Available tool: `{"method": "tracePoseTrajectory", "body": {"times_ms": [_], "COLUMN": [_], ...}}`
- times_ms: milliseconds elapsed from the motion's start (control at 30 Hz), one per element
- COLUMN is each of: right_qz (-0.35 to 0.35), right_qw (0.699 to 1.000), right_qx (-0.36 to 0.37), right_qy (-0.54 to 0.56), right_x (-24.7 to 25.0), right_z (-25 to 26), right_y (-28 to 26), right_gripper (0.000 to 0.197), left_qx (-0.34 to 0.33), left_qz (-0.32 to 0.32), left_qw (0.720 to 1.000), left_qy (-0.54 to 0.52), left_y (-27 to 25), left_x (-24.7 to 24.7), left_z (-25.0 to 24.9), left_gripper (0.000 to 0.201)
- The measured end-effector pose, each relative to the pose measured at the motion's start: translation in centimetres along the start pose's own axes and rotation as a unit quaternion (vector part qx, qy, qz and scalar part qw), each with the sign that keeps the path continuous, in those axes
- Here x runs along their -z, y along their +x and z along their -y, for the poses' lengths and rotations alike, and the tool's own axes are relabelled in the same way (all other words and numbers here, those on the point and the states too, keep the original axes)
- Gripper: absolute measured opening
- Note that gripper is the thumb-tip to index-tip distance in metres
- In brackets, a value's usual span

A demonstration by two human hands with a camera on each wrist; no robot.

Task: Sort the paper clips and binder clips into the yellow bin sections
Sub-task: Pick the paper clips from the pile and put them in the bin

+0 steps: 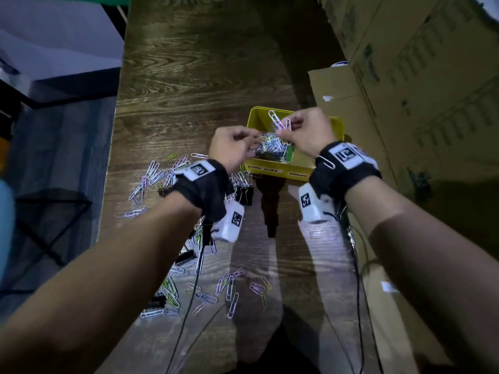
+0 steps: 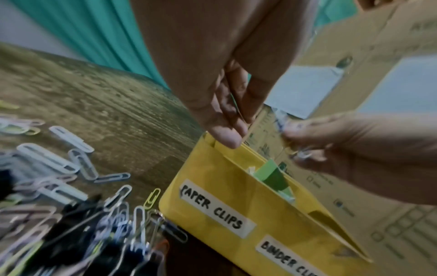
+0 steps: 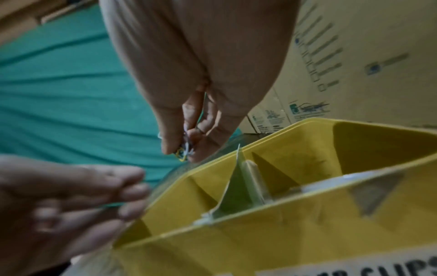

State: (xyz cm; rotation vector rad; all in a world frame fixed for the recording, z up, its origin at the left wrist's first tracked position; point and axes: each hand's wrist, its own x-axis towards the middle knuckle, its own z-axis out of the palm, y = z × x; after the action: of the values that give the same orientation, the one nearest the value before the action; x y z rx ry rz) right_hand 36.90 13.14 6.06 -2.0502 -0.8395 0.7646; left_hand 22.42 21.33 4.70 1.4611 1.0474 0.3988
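Over the left section of the yellow bin (image 1: 297, 172) I have both hands raised close together. My right hand (image 1: 307, 130) pinches a small bunch of paper clips (image 1: 280, 121) between thumb and fingertips; in the right wrist view the bunch pokes out below the curled fingers (image 3: 201, 130). My left hand (image 1: 229, 145) is curled too, its fingertips at the edge of the heap of clips inside the bin, but the blur there means I cannot tell whether it is grasping anything.

The bin stands on the wooden table (image 1: 202, 76), toward the far right, just beside the cardboard boxes (image 1: 405, 90). Its near wall carries two labels, "PAPER CLIPS" (image 2: 212, 207) on the left and "BINDER CLIPS" (image 2: 290, 259) on the right. A green divider (image 3: 238, 188) splits the inside. The left section holds a heap of coloured paper clips (image 1: 270, 145); the right section shows only bare yellow floor in the right wrist view.

Near and left of the bin, loose paper clips (image 1: 154, 174) lie scattered over the table, with more (image 1: 229, 290) close to me between my forearms. Black binder clips (image 1: 244, 191) sit among them, just near the bin's left corner. One white paper clip (image 1: 325, 161) hangs on my right wrist strap (image 1: 343, 168).
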Motion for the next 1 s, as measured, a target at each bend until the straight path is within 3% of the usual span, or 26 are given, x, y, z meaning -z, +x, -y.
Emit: {"method": "tracePoseTrajectory", "body": {"times_ms": [100, 300, 367, 467, 533, 600, 667, 733, 767, 800, 833, 900, 1000], "right_qz": [0.023, 0.058, 0.029, -0.014, 0.036, 0.177, 0.312, 0.385, 0.404, 0.413, 0.411, 0.386, 0.348], "right_qw": [0.993, 0.983, 0.985, 0.980, 0.981, 0.969, 0.923, 0.869, 0.853, 0.847, 0.850, 0.865, 0.888], "right_qx": [-0.018, -0.011, 0.044, 0.139, 0.158, 0.117, 0.067, 0.058, 0.061, 0.067, 0.075, 0.097, 0.092], "right_qy": [-0.114, -0.172, -0.167, -0.141, -0.109, -0.128, -0.217, -0.306, -0.325, -0.327, -0.321, -0.305, -0.285], "right_x": [-2.0, -4.1, -3.9, -3.7, -3.6, -3.9, -4.8, -6.1, -6.8, -7.5, -8.0, -9.1, -10.4], "right_z": [0.0, -0.6, -0.3, -0.4, -1.2, -2.8, -5.1, -7.4, -8.2, -8.8, -9.1, -9.3, -9.4], "right_y": [1.3, 0.0, -1.6, -5.3, -8.2, -11.2, -13.9, -16.1, -17.1, -18.0, -18.8, -20.1, -21.1], "right_gripper": [0.028, 0.060, 0.054, 0.035, 0.023, 0.023, 0.033, 0.042, 0.044, 0.042, 0.038, 0.029, 0.030], "left_qx": [0.011, 0.080, 0.050, -0.014, -0.024, -0.005, -0.010, -0.022, -0.042, -0.031, 0.003, 0.057, 0.052], "left_qz": [0.019, 0.130, 0.159, 0.154, 0.151, 0.146, 0.131, 0.123, 0.105, 0.101, 0.101, 0.122, 0.158], "left_qw": [1.000, 0.971, 0.944, 0.910, 0.901, 0.880, 0.862, 0.848, 0.838, 0.848, 0.861, 0.858, 0.842], "left_qy": [0.003, 0.185, 0.286, 0.384, 0.406, 0.452, 0.490, 0.516, 0.533, 0.520, 0.499, 0.496, 0.514], "left_y": [-4.0, -11.4, -13.9, -17.6, -19.8, -21.7, -23.1, -23.7, -23.7, -23.6, -23.4, -22.9, -21.9], "left_x": [1.8, 7.0, 8.6, 10.2, 10.5, 10.3, 9.6, 8.5, 8.0, 7.3, 6.5, 4.9, 3.3], "left_z": [1.1, 6.8, 8.9, 12.2, 14.7, 16.3, 17.5, 17.6, 17.8, 17.6, 17.2, 16.6, 16.6], "left_gripper": [0.016, 0.010, 0.013, 0.024, 0.033, 0.035, 0.047, 0.049, 0.047, 0.044, 0.040, 0.036, 0.039]}}
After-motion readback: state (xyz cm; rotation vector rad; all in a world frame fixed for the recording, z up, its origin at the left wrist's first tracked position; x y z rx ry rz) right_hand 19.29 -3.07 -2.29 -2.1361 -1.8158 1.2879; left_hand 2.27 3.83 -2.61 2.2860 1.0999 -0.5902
